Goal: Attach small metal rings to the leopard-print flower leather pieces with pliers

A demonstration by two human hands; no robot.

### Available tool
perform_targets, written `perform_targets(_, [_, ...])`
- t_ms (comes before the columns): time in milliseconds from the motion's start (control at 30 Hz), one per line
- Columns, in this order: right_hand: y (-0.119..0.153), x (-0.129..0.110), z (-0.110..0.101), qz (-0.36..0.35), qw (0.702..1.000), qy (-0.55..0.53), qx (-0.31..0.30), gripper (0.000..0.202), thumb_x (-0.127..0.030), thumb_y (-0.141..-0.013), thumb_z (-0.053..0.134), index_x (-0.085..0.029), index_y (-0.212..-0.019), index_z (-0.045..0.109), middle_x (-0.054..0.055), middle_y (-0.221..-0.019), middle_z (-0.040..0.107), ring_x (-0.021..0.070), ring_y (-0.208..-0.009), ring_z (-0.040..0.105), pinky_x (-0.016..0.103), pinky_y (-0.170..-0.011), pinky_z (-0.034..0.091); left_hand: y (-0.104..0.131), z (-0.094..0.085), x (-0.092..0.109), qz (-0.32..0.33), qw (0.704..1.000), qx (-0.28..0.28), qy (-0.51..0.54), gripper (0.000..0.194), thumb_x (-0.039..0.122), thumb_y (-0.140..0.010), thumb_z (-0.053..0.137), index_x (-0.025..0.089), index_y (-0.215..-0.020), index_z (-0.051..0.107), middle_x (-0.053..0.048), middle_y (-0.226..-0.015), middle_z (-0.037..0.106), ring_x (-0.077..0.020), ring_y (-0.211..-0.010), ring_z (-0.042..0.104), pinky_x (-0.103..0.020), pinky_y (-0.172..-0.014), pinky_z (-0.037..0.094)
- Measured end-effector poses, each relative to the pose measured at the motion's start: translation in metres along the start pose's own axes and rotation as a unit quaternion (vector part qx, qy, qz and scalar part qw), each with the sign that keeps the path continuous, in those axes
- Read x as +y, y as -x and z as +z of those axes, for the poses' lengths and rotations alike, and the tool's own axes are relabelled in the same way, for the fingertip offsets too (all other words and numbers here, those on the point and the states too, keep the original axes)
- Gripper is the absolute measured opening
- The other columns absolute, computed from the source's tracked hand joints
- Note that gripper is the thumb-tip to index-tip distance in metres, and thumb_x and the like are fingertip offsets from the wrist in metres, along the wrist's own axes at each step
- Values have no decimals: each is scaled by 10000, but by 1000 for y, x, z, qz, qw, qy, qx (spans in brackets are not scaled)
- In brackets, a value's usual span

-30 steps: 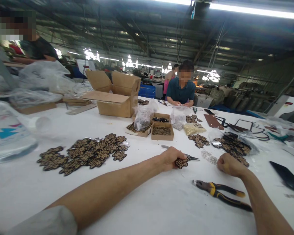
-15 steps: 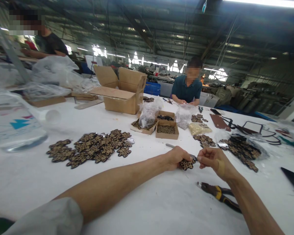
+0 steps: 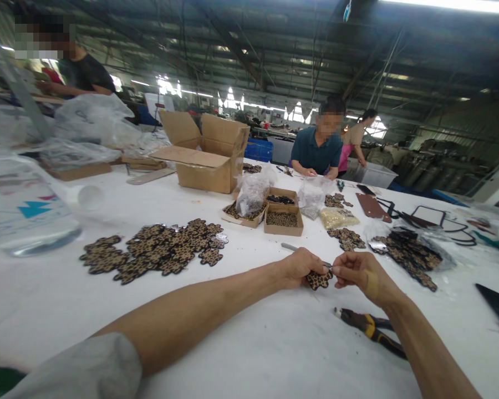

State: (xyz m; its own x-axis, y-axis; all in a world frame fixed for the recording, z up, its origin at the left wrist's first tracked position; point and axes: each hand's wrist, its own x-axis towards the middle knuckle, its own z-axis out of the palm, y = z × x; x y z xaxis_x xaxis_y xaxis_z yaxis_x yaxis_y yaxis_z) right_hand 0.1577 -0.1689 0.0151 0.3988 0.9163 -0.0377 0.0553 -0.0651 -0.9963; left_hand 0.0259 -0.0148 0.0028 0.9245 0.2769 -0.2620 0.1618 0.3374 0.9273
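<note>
My left hand (image 3: 300, 268) is closed on a small leopard-print patch (image 3: 318, 280) with a wavy dark edge. A thin grey metal tool (image 3: 289, 246) sticks out behind the same hand; its kind cannot be made out. My right hand (image 3: 360, 272), with a tan strip on it, pinches at the patch's upper right edge. Whatever lies between its fingertips is too small to name. Below the right hand, pliers (image 3: 370, 328) with black and yellow handles lie on the white table (image 3: 249, 343).
Leopard-print patches (image 3: 162, 252) lie heaped at left, more (image 3: 413, 255) at right. Small boxes of metal parts (image 3: 281, 220) and a large open carton (image 3: 203, 172) stand beyond. A clear container (image 3: 25, 210) is at far left. A co-worker (image 3: 318, 149) sits opposite.
My right fingertips have shifted slightly left, closer to the patch. Another person has come into view behind the co-worker opposite. The pliers and heaps stay put.
</note>
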Motion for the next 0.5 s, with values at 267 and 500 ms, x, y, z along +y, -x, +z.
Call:
perform_targets(267, [3, -2, -3, 8, 999, 28, -15, 277, -370, -760, 799, -142, -876, 693, 4, -663, 627, 152, -575, 593, 362, -611, 585, -1, -2, -1, -6, 1000, -17, -15, 262, 233, -481, 828, 115, -627, 645, -18, -578, 615, -142, -528, 559, -285, -516, 404])
perform_targets(500, [10, -12, -11, -83, 974, 209, -9, 224, -376, -838, 713, -163, -906, 714, 17, -681, 637, 153, -615, 572, 278, -571, 456, -1, -2, 0, -2, 1000, -14, -17, 249, 223, -477, 828, 115, -600, 640, -25, -570, 615, -135, -522, 547, -277, -502, 390])
